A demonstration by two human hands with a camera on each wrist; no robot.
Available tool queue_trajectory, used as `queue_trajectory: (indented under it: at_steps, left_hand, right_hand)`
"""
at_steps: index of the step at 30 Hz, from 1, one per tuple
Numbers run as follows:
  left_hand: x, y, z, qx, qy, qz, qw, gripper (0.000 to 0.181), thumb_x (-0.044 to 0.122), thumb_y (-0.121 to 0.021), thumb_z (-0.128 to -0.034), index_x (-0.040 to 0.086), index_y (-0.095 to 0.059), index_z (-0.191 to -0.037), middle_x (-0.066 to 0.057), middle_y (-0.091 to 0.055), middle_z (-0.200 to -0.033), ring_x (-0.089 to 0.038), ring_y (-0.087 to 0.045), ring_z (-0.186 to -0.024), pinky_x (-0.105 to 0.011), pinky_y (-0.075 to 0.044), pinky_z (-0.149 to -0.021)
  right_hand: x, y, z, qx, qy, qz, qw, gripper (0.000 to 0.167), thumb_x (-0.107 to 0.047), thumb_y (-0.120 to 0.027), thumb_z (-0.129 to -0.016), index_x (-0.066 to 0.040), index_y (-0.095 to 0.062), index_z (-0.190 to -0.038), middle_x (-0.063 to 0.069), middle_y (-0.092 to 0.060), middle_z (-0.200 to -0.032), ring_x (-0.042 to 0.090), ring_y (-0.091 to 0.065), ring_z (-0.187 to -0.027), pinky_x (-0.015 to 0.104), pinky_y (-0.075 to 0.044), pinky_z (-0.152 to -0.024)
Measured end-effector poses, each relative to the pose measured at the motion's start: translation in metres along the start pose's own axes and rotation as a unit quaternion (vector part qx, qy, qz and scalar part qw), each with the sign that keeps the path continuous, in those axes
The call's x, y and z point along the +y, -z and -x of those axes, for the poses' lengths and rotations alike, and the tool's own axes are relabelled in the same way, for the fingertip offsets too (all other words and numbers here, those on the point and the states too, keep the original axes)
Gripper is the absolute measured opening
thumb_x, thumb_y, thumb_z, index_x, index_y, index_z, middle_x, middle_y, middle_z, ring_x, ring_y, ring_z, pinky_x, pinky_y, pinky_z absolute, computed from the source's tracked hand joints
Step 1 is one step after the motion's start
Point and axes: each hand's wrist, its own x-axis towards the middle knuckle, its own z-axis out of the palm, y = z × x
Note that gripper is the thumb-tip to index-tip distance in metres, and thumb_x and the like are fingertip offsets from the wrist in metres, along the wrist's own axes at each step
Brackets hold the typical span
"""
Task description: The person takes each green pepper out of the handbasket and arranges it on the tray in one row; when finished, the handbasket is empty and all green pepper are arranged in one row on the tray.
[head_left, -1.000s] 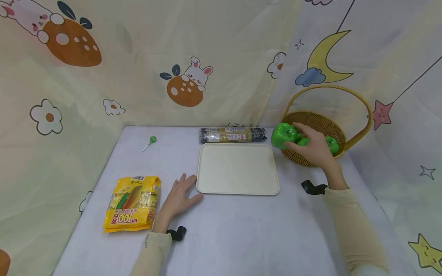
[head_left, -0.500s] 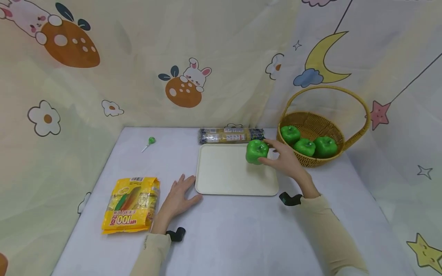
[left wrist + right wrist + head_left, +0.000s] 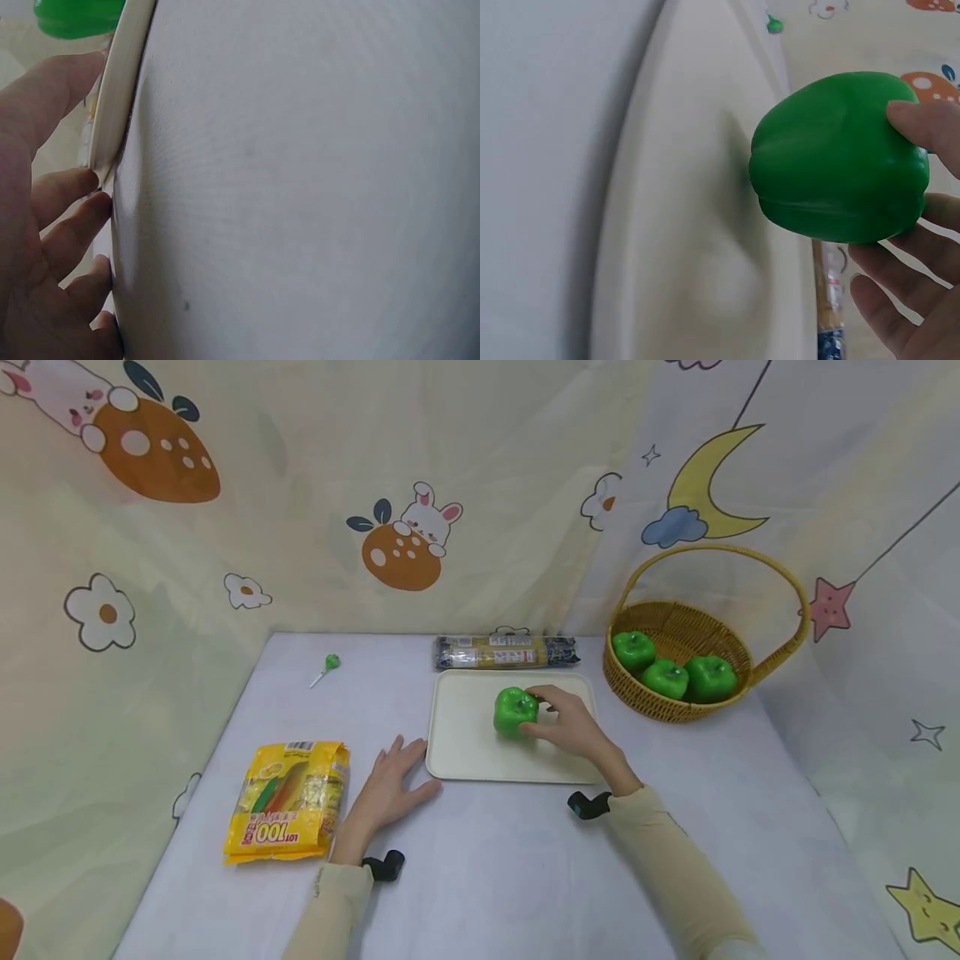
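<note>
One right hand (image 3: 572, 727) grips one glossy green bell pepper (image 3: 515, 712) between thumb and fingers; the grip width equals the pepper's width. The pepper sits at the fingertips, to the left of the palm, above the middle of one cream rectangular tray (image 3: 468, 752). Contact between pepper and tray cannot be determined. One second ago, the pepper was at the rim of one woven tan wicker basket (image 3: 630, 691); half a second ago, over the tray's right portion. The left hand (image 3: 390, 785), fingers spread and holding nothing, touches the tray's left edge near the front corner; its position is unchanged.

Just beyond the tray: one long packet (image 3: 506, 652) in clear and dark-blue wrap. Right: the upright basket, containing three green peppers (image 3: 665, 679). Left: one yellow printed plastic bag (image 3: 288, 802); behind it, one green-headed lollipop (image 3: 332, 661). All rest on one white-covered table (image 3: 510, 868).
</note>
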Motion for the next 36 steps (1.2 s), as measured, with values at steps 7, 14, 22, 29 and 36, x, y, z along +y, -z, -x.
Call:
queue_trajectory:
  at_steps: [7,14,22,29,36]
  left_hand:
    - [0.001,0.003,0.0,0.003,0.001,0.003,1.0,0.08,0.051,-0.071,-0.0889,0.02,-0.04,-0.155,-0.005,-0.04,-0.162,-0.032,-0.015,-0.159,-0.055,-0.007,-0.132]
    - [0.001,0.003,0.004,-0.005,0.009,0.01,0.9999,0.08,0.05,-0.072,-0.0888,0.021,-0.039,-0.155,-0.004,-0.039,-0.162,-0.031,-0.014,-0.159,-0.054,-0.006,-0.132]
    - [0.002,0.003,0.004,-0.005,0.005,0.005,1.0,0.08,0.051,-0.071,-0.0889,0.021,-0.039,-0.155,-0.004,-0.039,-0.162,-0.032,-0.013,-0.159,-0.054,-0.006,-0.132]
    - [0.0,0.001,0.001,-0.007,0.004,-0.004,1.0,0.08,0.053,-0.07,-0.0894,0.02,-0.038,-0.156,-0.004,-0.039,-0.163,-0.032,-0.014,-0.159,-0.055,-0.007,-0.132]
    - [-0.001,0.0,-0.001,-0.003,-0.003,-0.013,0.9999,0.081,0.053,-0.07,-0.0895,0.018,-0.039,-0.156,-0.005,-0.04,-0.162,-0.033,-0.015,-0.159,-0.056,-0.008,-0.132]
  right_hand:
    - [-0.004,-0.02,-0.007,-0.009,0.028,-0.04,0.9988,0.061,-0.025,-0.081,-0.086,-0.006,-0.056,-0.138,0.014,-0.061,-0.138,0.031,-0.062,-0.117,0.048,-0.06,-0.095]
    - [-0.011,-0.032,-0.017,-0.026,0.046,-0.061,0.9968,0.061,-0.022,-0.08,-0.087,-0.004,-0.054,-0.139,0.015,-0.059,-0.14,0.031,-0.061,-0.123,0.043,-0.062,-0.096]
    - [-0.02,-0.045,-0.042,-0.049,0.047,-0.064,0.9956,0.06,-0.023,-0.078,-0.088,-0.006,-0.053,-0.14,0.013,-0.057,-0.142,0.029,-0.059,-0.127,0.036,-0.061,-0.097]
    - [-0.034,-0.059,-0.061,-0.079,0.053,-0.054,0.994,0.064,-0.029,-0.077,-0.089,-0.006,-0.051,-0.142,0.012,-0.055,-0.145,0.028,-0.058,-0.129,0.035,-0.06,-0.1]
    - [-0.037,-0.066,-0.068,-0.077,0.065,-0.053,0.9936,0.064,-0.028,-0.078,-0.088,-0.005,-0.052,-0.141,0.013,-0.057,-0.143,0.028,-0.059,-0.128,0.035,-0.06,-0.099]
